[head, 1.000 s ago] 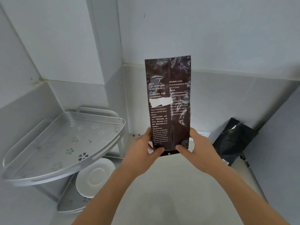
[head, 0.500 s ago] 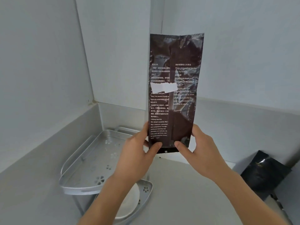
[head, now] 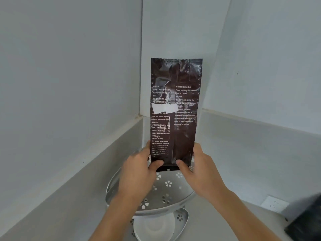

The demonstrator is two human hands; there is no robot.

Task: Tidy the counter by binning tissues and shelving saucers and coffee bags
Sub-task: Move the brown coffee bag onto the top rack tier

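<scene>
Dark-brown foil coffee bag (head: 175, 110) stands upright, bottom corners pinched by left hand (head: 139, 169) and right hand (head: 201, 173); print reads "Three philosophies".

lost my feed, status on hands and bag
Left hand and right hand grip bag upright over top shelf. Saucer on lower tier. Nothing in the way.

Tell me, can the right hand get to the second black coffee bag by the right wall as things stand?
Probably not yet. The right hand and left hand both pinch the bottom of the tall dark foil coffee bag above the silver corner shelf. The black coffee bag lies unobstructed, but off to the right.
</scene>
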